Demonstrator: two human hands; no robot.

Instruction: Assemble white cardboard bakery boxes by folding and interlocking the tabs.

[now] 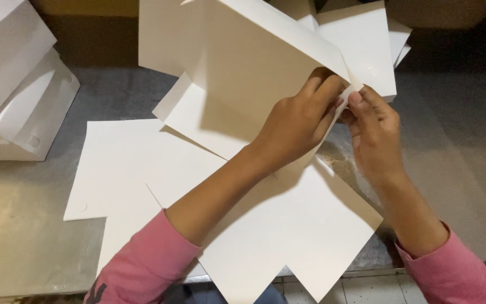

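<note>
grey table [468, 169]; both hands [333, 121] pinch white card [254, 62], seemingly.

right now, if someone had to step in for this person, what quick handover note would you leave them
Left hand: gripping the raised white card panel near its right corner.
Right hand: pinching the small flap at that same corner, fingertips meeting the left hand's.
Things: the sheet is half folded, one panel standing up, the rest lying on the grey table. Flat white card blanks lie beneath it. Folded white boxes stand at far left; more white card lies behind.
Done: one panel raised, corner being joined.
Left: this corner is not yet closed; the other panels lie flat.
</note>
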